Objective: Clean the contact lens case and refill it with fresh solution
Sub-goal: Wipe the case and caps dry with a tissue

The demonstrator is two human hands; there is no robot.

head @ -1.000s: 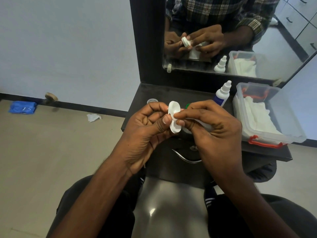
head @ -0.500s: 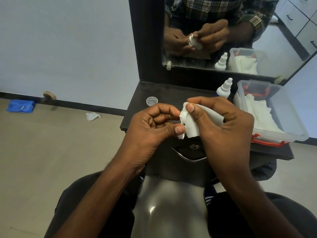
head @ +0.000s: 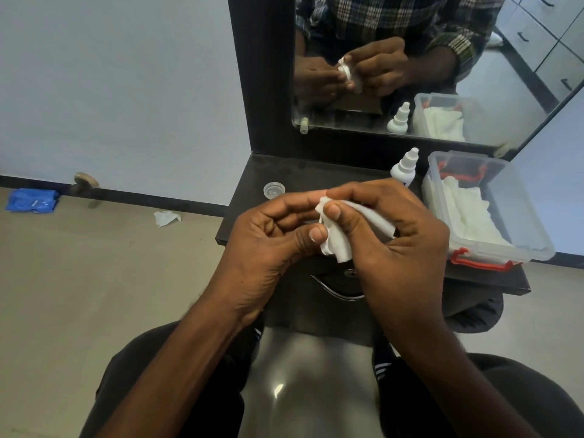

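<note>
Both hands meet above the tabletop (head: pixel 316 172), the left hand (head: pixel 271 235) and right hand (head: pixel 392 235) each with a closed grip on a white tissue (head: pixel 339 238). The lens case lies hidden inside that tissue between the fingertips; only the mirror (head: pixel 410 74) shows its white rim. The solution bottle (head: pixel 404 169) stands behind the hands.

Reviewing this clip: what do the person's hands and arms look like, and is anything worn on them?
Both the left hand and the right hand are bare: no gloves, rings, watch or bands visible. The forearms are uncovered down to the frame's lower edge. In the mirror, plaid checked sleeves show, pushed up the arms. Fingernails are short.
</note>
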